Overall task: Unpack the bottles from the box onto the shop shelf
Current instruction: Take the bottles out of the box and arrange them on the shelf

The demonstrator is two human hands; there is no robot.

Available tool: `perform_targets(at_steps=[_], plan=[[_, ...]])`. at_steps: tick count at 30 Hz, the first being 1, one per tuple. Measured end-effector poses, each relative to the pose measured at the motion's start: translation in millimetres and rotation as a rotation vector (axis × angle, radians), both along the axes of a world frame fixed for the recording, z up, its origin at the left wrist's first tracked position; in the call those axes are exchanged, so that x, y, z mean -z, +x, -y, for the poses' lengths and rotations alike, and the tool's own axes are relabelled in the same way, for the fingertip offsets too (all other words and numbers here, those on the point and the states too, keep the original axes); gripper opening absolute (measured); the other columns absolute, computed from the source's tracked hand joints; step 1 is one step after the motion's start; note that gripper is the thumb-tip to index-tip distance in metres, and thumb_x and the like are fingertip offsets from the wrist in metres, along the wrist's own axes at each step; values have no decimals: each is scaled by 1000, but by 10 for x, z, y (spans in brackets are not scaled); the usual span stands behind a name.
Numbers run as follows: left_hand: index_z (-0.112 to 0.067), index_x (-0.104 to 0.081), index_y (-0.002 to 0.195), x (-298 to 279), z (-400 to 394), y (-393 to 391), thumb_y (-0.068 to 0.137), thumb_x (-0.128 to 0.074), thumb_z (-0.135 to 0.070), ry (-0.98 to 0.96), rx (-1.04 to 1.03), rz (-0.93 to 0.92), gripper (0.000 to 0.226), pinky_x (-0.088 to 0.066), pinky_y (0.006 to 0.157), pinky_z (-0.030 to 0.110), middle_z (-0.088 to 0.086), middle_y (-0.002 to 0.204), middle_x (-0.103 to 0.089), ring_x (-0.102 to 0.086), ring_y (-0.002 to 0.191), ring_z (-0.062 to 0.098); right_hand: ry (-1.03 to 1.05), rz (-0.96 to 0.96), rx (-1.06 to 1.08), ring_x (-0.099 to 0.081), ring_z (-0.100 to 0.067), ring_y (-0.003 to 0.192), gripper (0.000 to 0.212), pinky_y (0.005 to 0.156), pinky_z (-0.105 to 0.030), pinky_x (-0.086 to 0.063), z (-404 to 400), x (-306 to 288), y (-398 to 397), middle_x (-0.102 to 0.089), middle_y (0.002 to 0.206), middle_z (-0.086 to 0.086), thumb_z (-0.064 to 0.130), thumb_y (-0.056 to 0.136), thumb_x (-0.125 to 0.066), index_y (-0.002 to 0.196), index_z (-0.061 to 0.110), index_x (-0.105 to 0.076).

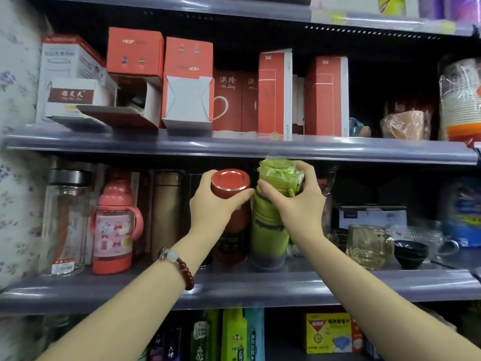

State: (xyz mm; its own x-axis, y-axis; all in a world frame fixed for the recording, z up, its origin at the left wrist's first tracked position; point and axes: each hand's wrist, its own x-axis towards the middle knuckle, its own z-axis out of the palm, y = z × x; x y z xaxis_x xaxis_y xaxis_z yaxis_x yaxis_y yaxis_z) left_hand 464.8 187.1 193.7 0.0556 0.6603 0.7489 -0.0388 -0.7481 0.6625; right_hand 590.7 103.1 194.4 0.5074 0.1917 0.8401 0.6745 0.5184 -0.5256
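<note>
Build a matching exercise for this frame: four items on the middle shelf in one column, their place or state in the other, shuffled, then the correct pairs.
Things:
1. red bottle
2. green bottle
3. pink handled bottle
4. amber glass mug

Places or states:
A. stands right of both hands, untouched
B. left hand holds its lid
C. stands left of both hands, untouched
D. right hand holds its plastic-wrapped top

Pairs: 1-B, 2-D, 3-C, 4-A
</note>
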Motion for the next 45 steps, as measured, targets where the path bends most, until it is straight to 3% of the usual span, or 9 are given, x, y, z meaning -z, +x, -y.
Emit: perform_targets(at_steps=[7,11,14,18,23,28,37,41,45], plan=[[-28,-56,109,26,-120,85,56,-82,-53,-36,-24,-10,64,-40,80,23,-10,101,-65,-57,97,12,-107,-35,-38,-62,3,89,59,82,-22,-51,-86,-108,72,-66,97,14,39,64,-85,112,27,-53],[-24,-54,115,-79,-206,158,57,-82,-51,-101,15,-47,70,-43,82,24,-5,110,-63,-57,101,13,-235,-68,-49,-63,-9,92,57,80,-27,-49,-201,-238,165,-65,96,9,40,66,-83,107,18,-52],[-21,-51,120,-139,-320,225,56,-84,-49,-149,14,-97,77,-47,89,29,0,118,-62,-58,107,18,-326,-90,-47,-61,-21,104,62,90,-36,-49,-315,-287,250,-63,107,2,34,68,-82,117,16,-48],[-18,-45,126,-149,-424,309,61,-84,-41,-156,-1,-165,79,-47,91,30,5,123,-60,-57,111,24,-379,-109,-29,-55,-26,116,71,92,-30,-43,-404,-276,340,-57,113,-1,34,72,-80,130,16,-44],[-13,-44,126,-160,-489,423,67,-80,-41,-161,-7,-171,75,-48,94,33,9,124,-59,-56,113,27,-395,-108,-38,-59,-26,111,69,88,-31,-46,-478,-236,420,-62,119,-4,39,73,-78,130,18,-45],[-11,-43,129,-180,-591,491,69,-78,-45,-218,-26,-183,77,-47,96,36,12,125,-58,-55,115,30,-408,-91,-52,-56,-27,117,69,95,-32,-45,-535,-253,441,-61,125,-6,38,74,-78,131,16,-45],[-11,-46,124,-153,-527,498,68,-78,-44,-180,-92,-216,73,-49,93,34,11,122,-60,-57,114,29,-346,-83,-107,-55,-16,110,72,93,-28,-42,-457,-125,490,-58,115,5,39,72,-80,132,23,-44],[-13,-50,121,-126,-509,422,67,-80,-36,-139,-100,-242,66,-45,87,28,8,119,-62,-57,112,27,-333,-90,-105,-50,-14,119,82,94,-25,-37,-402,38,525,-54,130,3,39,71,-81,139,23,-38],[-16,-54,120,-47,-479,339,66,-81,-31,-95,-118,-212,62,-45,90,29,6,117,-64,-58,111,24,-391,-87,-125,-46,-5,109,89,91,-22,-36,-318,276,561,-52,135,2,39,68,-83,141,22,-35]])
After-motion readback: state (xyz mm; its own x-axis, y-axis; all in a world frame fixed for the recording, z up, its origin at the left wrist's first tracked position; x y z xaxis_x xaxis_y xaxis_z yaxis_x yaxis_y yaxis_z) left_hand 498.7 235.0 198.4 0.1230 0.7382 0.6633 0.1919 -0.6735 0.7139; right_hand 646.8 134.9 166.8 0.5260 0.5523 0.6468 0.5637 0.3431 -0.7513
